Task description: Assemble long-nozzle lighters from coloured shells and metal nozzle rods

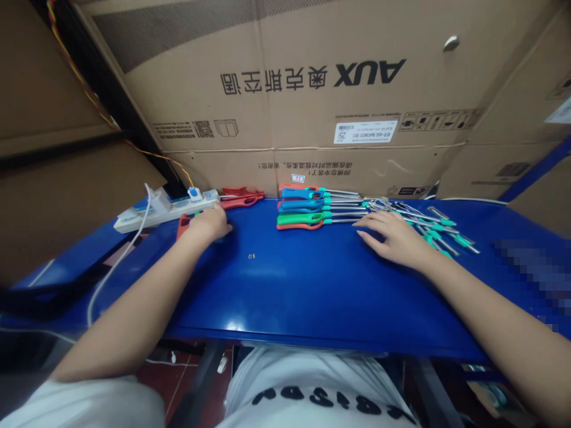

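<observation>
My left hand (pixel 207 223) rests at the left of the blue table, over some lighter handles. An orange-red handle part (pixel 183 226) sticks out beside it, and its fingertips are hidden behind the hand. Past its fingers lie red handle shells (pixel 243 197). In the middle is a stack of long-necked lighters (pixel 301 206) with orange, blue and green handles and metal tubes. My right hand (pixel 388 235) is spread beside the tube ends, its thumb apart and nothing seen in its grasp. Next to it lies a pile of loose metal lighter tubes (pixel 439 226) with green collars.
A white power strip (pixel 165 213) with plugs and a white cable (pixel 118 261) runs along the left. Several tiny metal pins (pixel 251 256) lie on the blue table (pixel 303 291). A large cardboard sheet (pixel 285 101) stands behind. A small numbered label (pixel 297 178) is above the lighters.
</observation>
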Demonstrator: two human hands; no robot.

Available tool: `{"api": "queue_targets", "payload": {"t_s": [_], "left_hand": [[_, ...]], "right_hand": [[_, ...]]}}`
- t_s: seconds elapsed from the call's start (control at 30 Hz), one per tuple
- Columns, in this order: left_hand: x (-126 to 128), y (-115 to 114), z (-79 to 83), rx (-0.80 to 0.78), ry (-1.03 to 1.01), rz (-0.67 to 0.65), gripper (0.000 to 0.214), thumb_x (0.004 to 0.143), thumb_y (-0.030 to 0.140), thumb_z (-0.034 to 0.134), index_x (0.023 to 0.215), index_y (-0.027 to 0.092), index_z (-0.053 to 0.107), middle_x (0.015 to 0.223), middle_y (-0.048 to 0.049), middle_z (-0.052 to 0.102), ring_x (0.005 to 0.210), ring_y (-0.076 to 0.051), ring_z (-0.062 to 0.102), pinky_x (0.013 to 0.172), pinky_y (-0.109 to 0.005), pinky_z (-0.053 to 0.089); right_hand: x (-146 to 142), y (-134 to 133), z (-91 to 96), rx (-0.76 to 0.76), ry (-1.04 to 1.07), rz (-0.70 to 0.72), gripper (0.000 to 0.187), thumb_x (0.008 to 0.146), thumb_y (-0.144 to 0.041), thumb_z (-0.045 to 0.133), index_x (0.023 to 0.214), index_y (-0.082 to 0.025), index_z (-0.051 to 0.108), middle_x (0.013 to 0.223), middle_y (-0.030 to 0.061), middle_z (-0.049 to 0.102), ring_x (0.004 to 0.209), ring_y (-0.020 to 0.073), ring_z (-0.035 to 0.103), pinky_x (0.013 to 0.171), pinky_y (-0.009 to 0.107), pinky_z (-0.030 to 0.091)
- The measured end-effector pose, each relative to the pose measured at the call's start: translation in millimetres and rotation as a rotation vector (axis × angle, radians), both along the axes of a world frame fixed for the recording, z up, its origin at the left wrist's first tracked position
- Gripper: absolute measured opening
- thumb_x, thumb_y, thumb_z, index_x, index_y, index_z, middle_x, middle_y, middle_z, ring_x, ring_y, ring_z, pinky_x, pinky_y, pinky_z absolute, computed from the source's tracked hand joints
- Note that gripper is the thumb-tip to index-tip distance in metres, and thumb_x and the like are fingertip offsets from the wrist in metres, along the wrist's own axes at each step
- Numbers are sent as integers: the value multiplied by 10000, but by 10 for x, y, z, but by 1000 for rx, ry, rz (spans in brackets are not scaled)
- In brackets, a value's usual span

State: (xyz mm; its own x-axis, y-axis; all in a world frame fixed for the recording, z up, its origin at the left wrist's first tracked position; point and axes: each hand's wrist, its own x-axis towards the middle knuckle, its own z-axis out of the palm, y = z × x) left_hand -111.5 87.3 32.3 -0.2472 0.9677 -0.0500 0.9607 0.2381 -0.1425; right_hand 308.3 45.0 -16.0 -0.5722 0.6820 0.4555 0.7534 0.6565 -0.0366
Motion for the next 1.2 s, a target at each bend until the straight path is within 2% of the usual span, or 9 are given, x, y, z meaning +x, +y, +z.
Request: {"api": "queue_targets", "payload": {"t_s": [0.2,0.3,0.4,0.47,0.53,0.67,0.83,0.97,1.2], "left_hand": [[-2,-175,306,251,-23,-110,578,911,259,483,1409,-26,419,1299,-307,610,1206,-394,621,959,-456,527],[238,-359,322,598,-215,-466,645,894,270,519,1483,41,389,1383,-228,576,1285,-348,567,1074,-447,463],[599,-568,143,393,-430,-924,556,912,319,560,1441,157,504,1341,-117,639,1212,-270,623,1061,-380,482],[814,-686,-30,180,-478,-1082,497,942,353,574,1418,210,546,1267,-80,672,1135,-237,660,986,-332,519],[956,-761,-191,90,-481,-1090,415,950,392,592,1333,236,615,1156,-53,692,1040,-226,685,868,-313,549],[1028,-768,-378,75,-546,-1090,372,944,400,621,1267,219,650,1142,-65,675,1097,-239,654,890,-316,533],[944,-672,-394,100,-615,-1046,451,891,354,692,1311,201,627,1194,-87,666,1104,-247,642,946,-355,523],[882,-612,-394,90,-710,-984,445,860,321,727,1279,193,649,1136,-76,705,975,-210,675,874,-329,545],[910,-593,-476,179,-733,-950,557,846,375,743,1359,219,593,1189,-83,715,981,-229,680,903,-366,547]], "right_hand": [[-53,-25,35,57,59,14,250,995,-299,512,1177,-212,660,1178,111,704,1130,294,638,979,494,482],[-161,-86,68,133,151,37,357,980,-279,549,1329,-204,564,1265,150,640,1169,295,615,989,479,498],[-289,-175,87,204,197,130,471,955,-300,616,1396,-202,487,1274,174,595,1149,286,612,946,446,525],[-358,-232,82,213,157,224,422,935,-338,657,1317,-206,536,1222,161,600,1107,275,616,914,424,531],[-406,-274,62,177,67,303,306,937,-365,655,1194,-209,597,1148,135,613,1009,248,627,855,393,532],[-444,-304,2,42,-91,367,173,998,-343,547,1031,-205,647,1063,98,615,812,181,600,736,327,504],[-420,-300,14,-116,-133,303,234,1021,-383,493,978,-194,625,1069,84,602,755,158,591,672,291,477],[-392,-292,65,-143,-178,254,235,1038,-372,446,995,-197,597,1058,84,600,744,165,592,627,283,452],[-325,-251,98,-176,139,67,203,1044,-304,374,946,-213,527,946,79,630,796,191,595,702,304,472]]}}
